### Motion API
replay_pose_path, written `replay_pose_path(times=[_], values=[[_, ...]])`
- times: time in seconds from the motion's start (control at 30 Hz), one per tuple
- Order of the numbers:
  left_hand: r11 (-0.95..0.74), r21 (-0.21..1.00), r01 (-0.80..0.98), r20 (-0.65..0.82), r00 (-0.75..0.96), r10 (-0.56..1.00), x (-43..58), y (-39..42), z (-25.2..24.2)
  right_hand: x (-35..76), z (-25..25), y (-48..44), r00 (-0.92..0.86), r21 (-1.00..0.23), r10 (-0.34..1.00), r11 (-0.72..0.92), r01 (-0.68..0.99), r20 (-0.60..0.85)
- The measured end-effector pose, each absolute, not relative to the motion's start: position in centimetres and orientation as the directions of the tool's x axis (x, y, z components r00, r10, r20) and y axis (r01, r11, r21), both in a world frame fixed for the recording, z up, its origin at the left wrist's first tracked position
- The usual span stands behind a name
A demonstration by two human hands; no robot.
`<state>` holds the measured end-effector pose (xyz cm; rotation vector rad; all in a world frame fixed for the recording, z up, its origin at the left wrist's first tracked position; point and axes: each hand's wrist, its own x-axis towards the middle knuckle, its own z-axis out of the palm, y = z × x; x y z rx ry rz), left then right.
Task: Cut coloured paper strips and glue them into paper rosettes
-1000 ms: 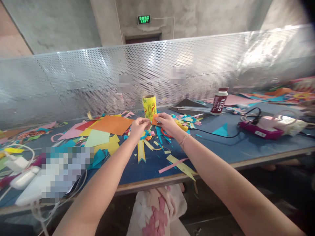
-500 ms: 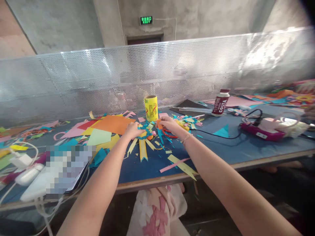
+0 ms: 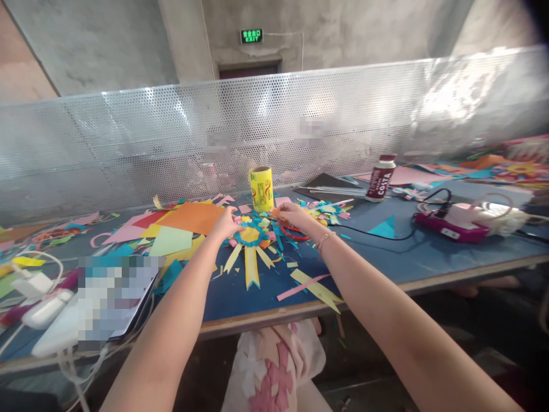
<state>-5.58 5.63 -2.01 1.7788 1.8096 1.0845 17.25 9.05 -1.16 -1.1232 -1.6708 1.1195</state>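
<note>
A paper rosette (image 3: pixel 250 235) with a yellow centre, a blue looped edge and pale yellow ribbon tails lies on the blue table. My left hand (image 3: pixel 228 224) is at its left edge, thumb and fingers apart, the thumb close to the rim. On the other side, my right hand (image 3: pixel 294 214) pinches a small orange paper piece (image 3: pixel 277 214); part of it is hidden by the fingers. Just below that hand is a red looped handle (image 3: pixel 293 232), whose tool I cannot make out. Small cut paper scraps (image 3: pixel 332 213) are scattered around both hands.
Behind stands a yellow tape roll (image 3: pixel 261 190). Coloured sheets (image 3: pixel 193 217) lie left, beyond a tablet (image 3: pixel 107 303) with cables. To the right are a bottle (image 3: pixel 381 178) and a purple power strip (image 3: pixel 452 230). A perforated metal screen (image 3: pixel 171 143) borders the back.
The rosette has come slightly nearer and lies flatter, its yellow centre now in full view. My left hand's fingers have spread from its edge. My right hand has barely moved.
</note>
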Motion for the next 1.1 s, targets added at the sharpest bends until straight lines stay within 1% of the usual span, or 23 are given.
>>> replay_pose_path(times=[0.07, 0.13, 0.23, 0.33, 0.37, 0.43, 0.6, 0.7, 0.77, 0.83, 1.0, 1.1], values=[[-0.132, 0.782, 0.609, 0.246, -0.106, 0.964, -5.5, 5.6, -1.8, 17.7, -1.2, 9.3, -0.240, -0.959, 0.963, 0.174, 0.221, 0.120], [-0.123, 0.833, 0.540, 0.206, -0.096, 0.974, -5.5, 5.4, -1.5, 18.1, -1.2, 9.4, -0.225, -0.966, 0.968, 0.161, 0.203, 0.114], [-0.021, 0.889, 0.458, 0.060, -0.069, 0.996, -5.1, 4.5, -0.9, 18.4, -1.2, 9.4, -0.207, -0.969, 0.972, 0.155, 0.195, 0.113], [0.148, 0.871, 0.468, -0.139, -0.053, 0.989, -4.5, 3.2, -0.3, 18.4, -1.3, 9.4, -0.196, -0.966, 0.975, 0.147, 0.212, 0.105], [0.186, 0.858, 0.480, -0.184, -0.051, 0.982, -4.2, 2.9, -0.1, 18.3, -1.3, 9.4, -0.195, -0.965, 0.975, 0.145, 0.219, 0.102], [0.220, 0.838, 0.498, -0.223, -0.055, 0.973, -3.8, 2.4, 0.3, 18.3, -1.4, 9.5, -0.198, -0.965, 0.976, 0.139, 0.224, 0.095], [0.185, 0.815, 0.549, -0.213, -0.012, 0.977, -3.4, 2.5, 0.3, 18.3, -1.3, 9.5, -0.207, -0.971, 0.974, 0.133, 0.198, 0.091], [0.068, 0.799, 0.598, -0.113, 0.038, 0.993, -3.4, 3.1, -0.2, 18.4, -1.0, 9.2, -0.198, -0.978, 0.976, 0.124, 0.165, 0.090], [-0.011, 0.808, 0.590, -0.041, 0.075, 0.996, -3.4, 3.4, -0.5, 18.4, -1.0, 9.1, -0.191, -0.979, 0.977, 0.122, 0.160, 0.091], [-0.053, 0.825, 0.563, -0.007, 0.104, 0.995, -3.3, 3.6, -0.7, 18.4, -1.0, 9.2, -0.174, -0.979, 0.980, 0.122, 0.163, 0.093], [-0.077, 0.804, 0.590, -0.001, 0.130, 0.991, -2.9, 3.4, -0.5, 18.6, -1.8, 10.5, -0.182, -0.983, 0.971, 0.170, 0.075, 0.154], [-0.111, 0.789, 0.604, 0.037, 0.135, 0.990, -2.9, 3.0, 0.1, 18.8, -2.2, 11.1, -0.189, -0.981, 0.965, 0.190, 0.029, 0.181]])
